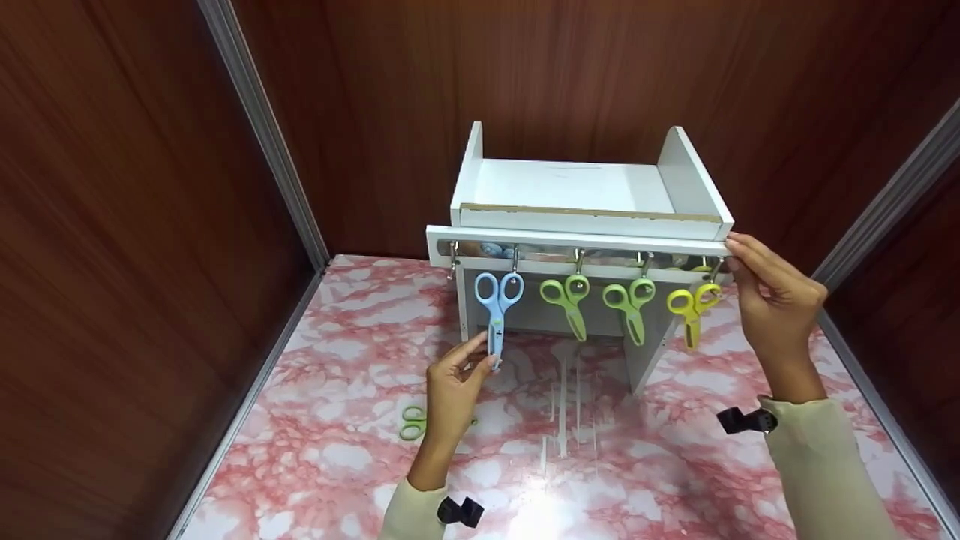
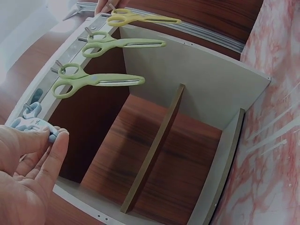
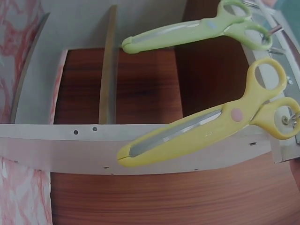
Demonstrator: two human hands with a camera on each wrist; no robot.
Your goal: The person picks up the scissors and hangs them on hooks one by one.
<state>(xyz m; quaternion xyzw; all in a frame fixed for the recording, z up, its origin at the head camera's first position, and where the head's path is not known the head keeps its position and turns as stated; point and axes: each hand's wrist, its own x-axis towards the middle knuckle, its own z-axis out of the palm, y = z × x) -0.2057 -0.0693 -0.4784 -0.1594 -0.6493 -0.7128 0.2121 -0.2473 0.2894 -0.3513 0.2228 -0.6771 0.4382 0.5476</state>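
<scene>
Two green scissors (image 1: 574,319) hang on the rail (image 1: 600,239); left hand (image 1: 452,386) pinches blue scissors (image 1: 495,319), right hand (image 1: 780,304) holds the rail's end.

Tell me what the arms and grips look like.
They are a person's. The grips are a bare left hand and a bare right hand, ungloved. The left sleeve and right sleeve are plain, pale cream, each with a small black angular attachment near the cuff.

scissors (image 1: 494,309): 1 blue, 3 green, 1 yellow | hooks (image 1: 579,260): 5 | rail (image 1: 540,238): 1 | shelf (image 1: 574,184): 1 | hands (image 1: 454,386): 2
</scene>
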